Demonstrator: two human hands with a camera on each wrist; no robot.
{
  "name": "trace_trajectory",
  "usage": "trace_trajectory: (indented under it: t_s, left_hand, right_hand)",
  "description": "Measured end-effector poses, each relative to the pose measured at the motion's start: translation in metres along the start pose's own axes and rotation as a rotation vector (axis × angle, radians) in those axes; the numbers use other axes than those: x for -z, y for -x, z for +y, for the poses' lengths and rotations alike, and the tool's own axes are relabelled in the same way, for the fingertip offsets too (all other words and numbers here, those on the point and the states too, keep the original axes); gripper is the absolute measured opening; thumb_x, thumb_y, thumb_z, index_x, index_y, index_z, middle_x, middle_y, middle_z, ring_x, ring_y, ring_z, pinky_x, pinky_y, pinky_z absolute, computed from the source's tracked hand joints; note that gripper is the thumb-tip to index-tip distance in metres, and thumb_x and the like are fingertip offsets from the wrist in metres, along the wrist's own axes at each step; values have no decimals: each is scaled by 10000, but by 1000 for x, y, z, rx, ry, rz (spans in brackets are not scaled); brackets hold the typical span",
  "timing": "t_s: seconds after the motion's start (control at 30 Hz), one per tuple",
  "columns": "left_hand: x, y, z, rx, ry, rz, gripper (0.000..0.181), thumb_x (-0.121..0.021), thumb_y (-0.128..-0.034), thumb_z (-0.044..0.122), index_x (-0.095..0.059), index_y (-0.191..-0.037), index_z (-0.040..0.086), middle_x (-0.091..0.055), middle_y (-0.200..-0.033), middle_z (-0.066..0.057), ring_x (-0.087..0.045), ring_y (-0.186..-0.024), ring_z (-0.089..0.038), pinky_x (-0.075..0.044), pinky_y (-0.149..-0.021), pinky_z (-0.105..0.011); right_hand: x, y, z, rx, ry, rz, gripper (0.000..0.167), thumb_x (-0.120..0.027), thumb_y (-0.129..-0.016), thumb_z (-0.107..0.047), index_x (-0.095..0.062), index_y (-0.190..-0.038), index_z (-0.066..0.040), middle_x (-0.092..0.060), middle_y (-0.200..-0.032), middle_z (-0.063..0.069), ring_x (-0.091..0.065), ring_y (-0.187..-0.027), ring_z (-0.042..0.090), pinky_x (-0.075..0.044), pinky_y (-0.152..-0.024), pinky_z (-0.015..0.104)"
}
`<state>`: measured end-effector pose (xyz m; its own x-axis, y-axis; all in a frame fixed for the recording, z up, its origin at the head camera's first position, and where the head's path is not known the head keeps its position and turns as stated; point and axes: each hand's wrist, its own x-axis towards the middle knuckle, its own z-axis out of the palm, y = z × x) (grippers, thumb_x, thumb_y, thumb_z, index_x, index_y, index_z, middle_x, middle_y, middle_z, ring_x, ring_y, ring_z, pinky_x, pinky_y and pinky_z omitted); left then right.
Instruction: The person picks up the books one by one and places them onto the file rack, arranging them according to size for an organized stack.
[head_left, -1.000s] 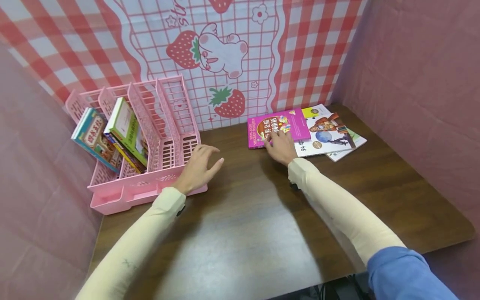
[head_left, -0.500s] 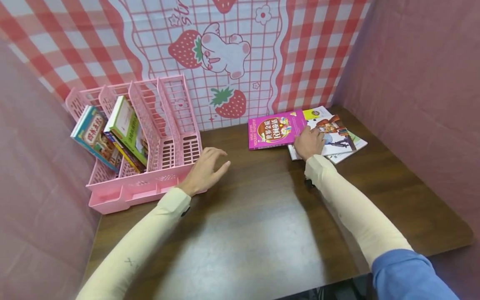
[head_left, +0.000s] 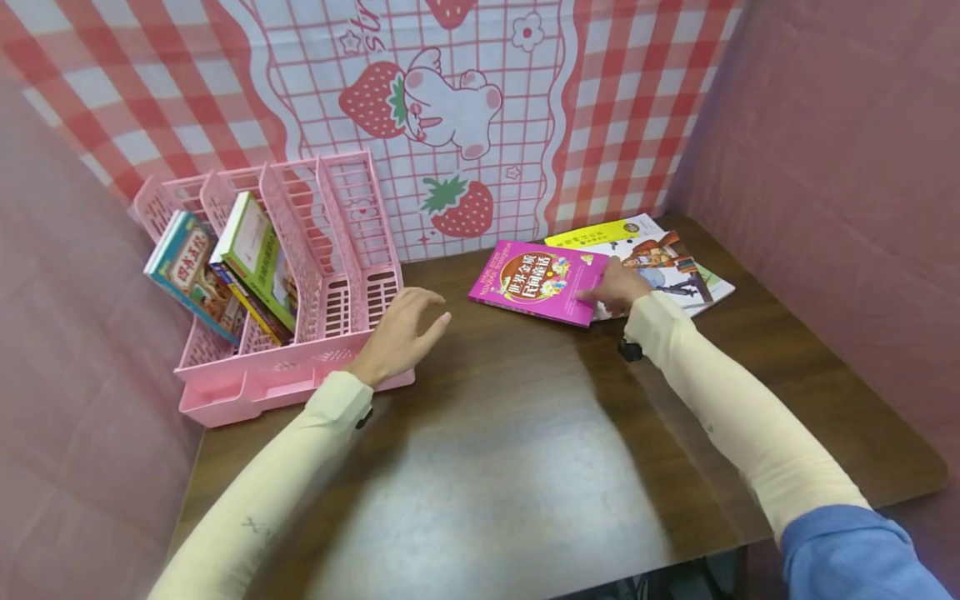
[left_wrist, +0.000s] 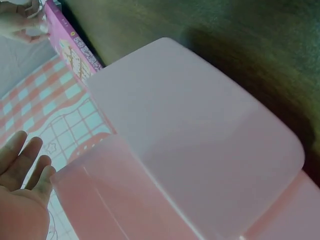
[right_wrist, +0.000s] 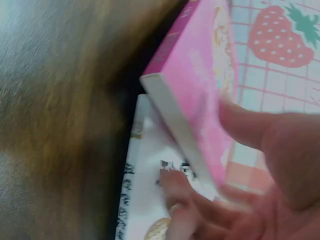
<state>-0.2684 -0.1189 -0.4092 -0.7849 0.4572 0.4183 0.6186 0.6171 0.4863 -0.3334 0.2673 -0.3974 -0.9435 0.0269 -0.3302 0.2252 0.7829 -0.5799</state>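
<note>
My right hand (head_left: 626, 287) grips the right edge of a pink paperback book (head_left: 536, 279), with the thumb on its cover. In the right wrist view the pink book (right_wrist: 192, 70) is tilted up at its near edge, and fingers of my right hand (right_wrist: 295, 160) reach beneath it, over a white book (right_wrist: 150, 150). That white book (head_left: 667, 254) lies under it on the table. My left hand (head_left: 397, 337), fingers relaxed and holding nothing, hovers by the right front corner of a pink desktop book rack (head_left: 300, 367).
In the rack's left compartments lean a blue book (head_left: 191, 267) and a green book (head_left: 255, 258) with thinner ones beside it. Another book (head_left: 716, 287) peeks out beneath the white one. A checked strawberry cloth (head_left: 457, 117) hangs behind the wooden table (head_left: 487, 467).
My right hand has moved right to the pink book's edge and taken hold of it. The book has turned and shifted toward me, uncovering a yellow strip. My left hand has barely moved.
</note>
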Motion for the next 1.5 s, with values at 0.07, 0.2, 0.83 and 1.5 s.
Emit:
trace_trajectory:
  t_s: [0.07, 0.2, 0.83, 1.5]
  left_hand:
    - [0, 1, 0, 4, -4, -10, 395, -609, -1025, 316, -647, -1258, -1, -633, -1278, -140, -513, -1266, -290, -372, -1123, -464]
    - [-1, 4, 1, -3, -14, -25, 378, -615, -1024, 303, -651, -1249, 2, -638, -1266, -136, -507, -1269, -286, -372, -1121, -454]
    - [9, 13, -3, 13, -25, 10, 378, -608, -1021, 308, -650, -1239, 3, -637, -1276, -151, -515, -1252, -295, -387, -1103, -466]
    - [9, 17, -6, -5, -34, 36, 356, -610, -1007, 292, -667, -1182, -13, -652, -1211, -151, -541, -1182, -292, -409, -1061, -462]
  right_hand:
    - [-1, -7, 3, 26, 101, 86, 963, -715, -935, -428, -158, -1532, 82, -472, -1246, 367, -604, -1035, 439, -541, -887, 523]
    - [-6, -23, 10, 96, 253, 157, 1015, -691, -932, -479, -110, -1597, 21, -223, -1561, 374, -271, -1413, 559, -262, -1146, 661]
    - [17, -22, 2, -73, 289, -277, 835, -782, -869, -527, -519, -1279, 151, -559, -1173, 251, -551, -1032, 334, -521, -891, 420]
    - [4, -20, 61, 60, -431, -512, 435, -559, -1063, -258, -437, -1393, -1, -594, -653, -45, -450, -479, 21, -314, -441, 182]
